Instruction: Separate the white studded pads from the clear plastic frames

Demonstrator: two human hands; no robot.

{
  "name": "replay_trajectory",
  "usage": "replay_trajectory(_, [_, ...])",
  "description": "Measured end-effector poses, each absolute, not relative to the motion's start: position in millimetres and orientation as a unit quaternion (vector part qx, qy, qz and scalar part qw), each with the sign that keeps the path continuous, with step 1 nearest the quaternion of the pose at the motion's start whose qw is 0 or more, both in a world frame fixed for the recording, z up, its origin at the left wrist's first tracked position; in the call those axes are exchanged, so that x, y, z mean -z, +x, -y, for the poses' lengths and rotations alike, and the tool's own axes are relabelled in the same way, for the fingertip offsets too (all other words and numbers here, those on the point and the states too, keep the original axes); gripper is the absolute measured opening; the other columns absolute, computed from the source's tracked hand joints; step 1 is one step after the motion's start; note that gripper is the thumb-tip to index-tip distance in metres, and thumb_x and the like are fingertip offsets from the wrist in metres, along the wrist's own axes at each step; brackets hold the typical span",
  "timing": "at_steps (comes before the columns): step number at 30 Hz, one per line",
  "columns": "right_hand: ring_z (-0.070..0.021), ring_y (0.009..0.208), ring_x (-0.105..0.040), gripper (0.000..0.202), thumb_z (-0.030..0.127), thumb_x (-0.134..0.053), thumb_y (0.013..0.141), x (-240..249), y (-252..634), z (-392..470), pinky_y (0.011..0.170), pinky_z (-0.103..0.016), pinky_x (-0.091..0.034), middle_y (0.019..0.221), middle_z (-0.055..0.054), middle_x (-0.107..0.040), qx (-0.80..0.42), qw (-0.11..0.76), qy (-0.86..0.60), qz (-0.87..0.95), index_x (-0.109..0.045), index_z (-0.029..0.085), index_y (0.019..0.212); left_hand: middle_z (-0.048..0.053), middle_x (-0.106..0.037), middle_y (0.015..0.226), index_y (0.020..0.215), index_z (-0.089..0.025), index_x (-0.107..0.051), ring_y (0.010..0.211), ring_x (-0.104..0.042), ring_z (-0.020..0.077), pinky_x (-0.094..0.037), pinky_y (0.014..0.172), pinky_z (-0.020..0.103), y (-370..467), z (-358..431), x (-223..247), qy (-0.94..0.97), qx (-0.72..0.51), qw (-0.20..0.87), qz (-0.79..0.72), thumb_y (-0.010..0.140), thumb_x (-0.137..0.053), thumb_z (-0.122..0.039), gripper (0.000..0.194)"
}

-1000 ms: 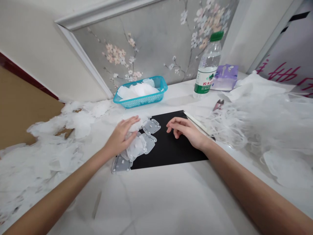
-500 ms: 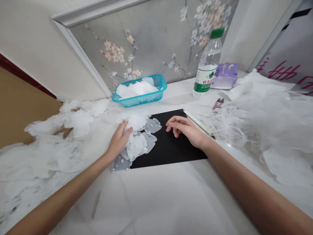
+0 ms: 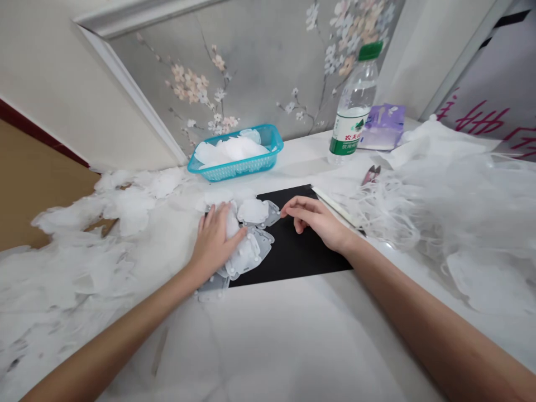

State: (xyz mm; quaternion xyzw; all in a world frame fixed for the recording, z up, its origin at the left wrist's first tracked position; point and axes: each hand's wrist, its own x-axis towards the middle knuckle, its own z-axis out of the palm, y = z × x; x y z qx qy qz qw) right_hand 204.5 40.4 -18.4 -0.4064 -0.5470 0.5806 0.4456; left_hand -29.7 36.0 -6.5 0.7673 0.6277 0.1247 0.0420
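My left hand lies flat with fingers spread on a loose pile of thin translucent plastic pieces, on the left part of a black mat. The pieces overlap and have small round nubs along their edges. Some are partly hidden under my palm. My right hand hovers over the mat with fingers loosely bent and apart. Its fingertips are at the right edge of one grey translucent piece; whether they touch it is hard to tell. Nothing shows held in this hand.
A blue basket with white pieces stands against the wall. Behind the mat's right side are a water bottle, a purple tissue pack and small nippers. Heaps of white plastic lie left and right. A pale strip edges the mat.
My left hand has moved right and flattened over the pile, and pieces beneath it have shifted right toward my right hand. My right hand has barely moved. The view has shifted slightly.
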Motion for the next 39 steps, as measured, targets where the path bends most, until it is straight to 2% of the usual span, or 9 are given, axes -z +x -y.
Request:
replay_trajectory(3, [-0.0067,0.050,-0.043,0.026,0.041,-0.057,0.074,19.0,204.2,-40.7,0.051,-0.022,-0.035,0.085,-0.003,-0.060,-0.585,0.446,-0.401,0.545,-0.054,0.015,0.077,0.021,-0.024,0.148,0.142,-0.009,-0.020,0.137,-0.018,0.0351,-0.016,0.107,0.057,-22.6,-37.6,4.4,0.763,-0.161,-0.042,-0.625,0.078,-0.055,-0.045,0.082])
replay_trajectory(5, [-0.0067,0.049,-0.043,0.027,0.041,-0.058,0.075,18.9,204.1,-40.9,0.051,-0.021,-0.036,0.084,-0.003,-0.060,-0.588,0.446,-0.397,0.545,-0.054,0.015,0.078,0.016,-0.029,0.147,0.139,-0.012,-0.029,0.138,-0.018,0.0329,-0.012,0.108,0.058,-17.3,-39.3,2.5,0.805,-0.135,-0.070,-0.573,0.082,-0.051,-0.039,0.067])
replay_trajectory(9, [-0.0066,0.050,-0.044,0.026,0.041,-0.058,0.075,18.0,204.9,-40.9,0.051,-0.021,-0.036,0.083,-0.003,-0.060,-0.586,0.446,-0.396,0.549,-0.054,0.015,0.078,0.011,-0.057,0.127,0.111,-0.016,-0.060,0.123,-0.046,0.0279,-0.026,0.105,0.050,-8.9,-42.7,-7.9,0.864,-0.055,-0.060,-0.498,0.088,-0.039,-0.025,0.032])
replay_trajectory(14, [-0.0063,0.050,-0.044,0.025,0.040,-0.056,0.076,18.1,204.7,-41.2,0.052,-0.021,-0.037,0.083,-0.002,-0.060,-0.578,0.441,-0.399,0.559,-0.054,0.015,0.079,0.008,-0.063,0.116,0.081,-0.018,-0.061,0.113,-0.053,0.0275,-0.036,0.096,0.044,-4.0,-34.0,-38.5,0.853,-0.142,-0.064,-0.497,0.085,-0.045,-0.025,0.018])
replay_trajectory(20, [-0.0097,0.050,-0.046,0.018,0.030,-0.056,0.078,26.0,200.3,-43.8,0.051,-0.022,-0.038,0.063,0.002,-0.051,-0.533,0.422,-0.466,0.565,-0.058,0.016,0.089,0.002,-0.063,0.079,0.065,-0.019,-0.048,0.073,-0.060,0.0169,-0.046,0.064,0.027,-3.9,-11.1,-36.9,0.671,-0.276,0.404,-0.557,0.074,-0.063,-0.035,0.024])
replay_trajectory(24, [-0.0127,0.056,-0.051,0.020,0.019,-0.052,0.084,28.8,198.1,-40.8,0.054,-0.024,-0.039,0.067,0.001,-0.054,-0.365,0.350,-0.535,0.677,-0.058,0.018,0.102,-0.003,-0.055,0.071,0.074,-0.020,-0.045,0.068,-0.057,0.0110,-0.047,0.062,0.022,-7.6,-3.8,-11.5,0.474,-0.332,0.624,-0.526,0.077,-0.063,-0.030,0.020])
replay_trajectory(29, [-0.0166,0.076,-0.058,0.026,0.009,-0.041,0.090,22.7,193.1,-32.8,0.057,-0.027,-0.037,0.109,-0.004,-0.056,-0.135,0.195,-0.548,0.802,-0.059,0.017,0.106,-0.003,-0.062,0.088,0.113,-0.028,-0.045,0.081,-0.061,0.0105,-0.050,0.075,0.022,-11.8,-3.5,2.3,0.406,-0.393,0.654,-0.504,0.076,-0.062,-0.019,0.041])
replay_trajectory(32, [-0.0150,0.069,-0.058,0.029,0.014,-0.040,0.093,18.3,190.2,-30.4,0.049,-0.027,-0.032,0.110,-0.003,-0.054,-0.084,0.116,-0.550,0.823,-0.055,0.019,0.117,0.001,-0.065,0.099,0.131,-0.029,-0.034,0.094,-0.062,0.0147,-0.049,0.086,0.028,-13.3,-4.4,2.9,0.436,-0.365,0.652,-0.502,0.077,-0.059,-0.019,0.061])
replay_trajectory(39, [-0.0139,0.065,-0.056,0.023,0.018,-0.040,0.096,13.1,191.4,-31.7,0.047,-0.028,-0.027,0.103,-0.004,-0.054,-0.054,0.053,-0.552,0.830,-0.059,0.021,0.108,0.003,-0.054,0.129,0.130,-0.029,-0.041,0.112,-0.056,0.0200,-0.048,0.093,0.031,-14.5,-4.9,-0.1,0.450,-0.338,0.646,-0.515,0.070,-0.057,-0.014,0.064])
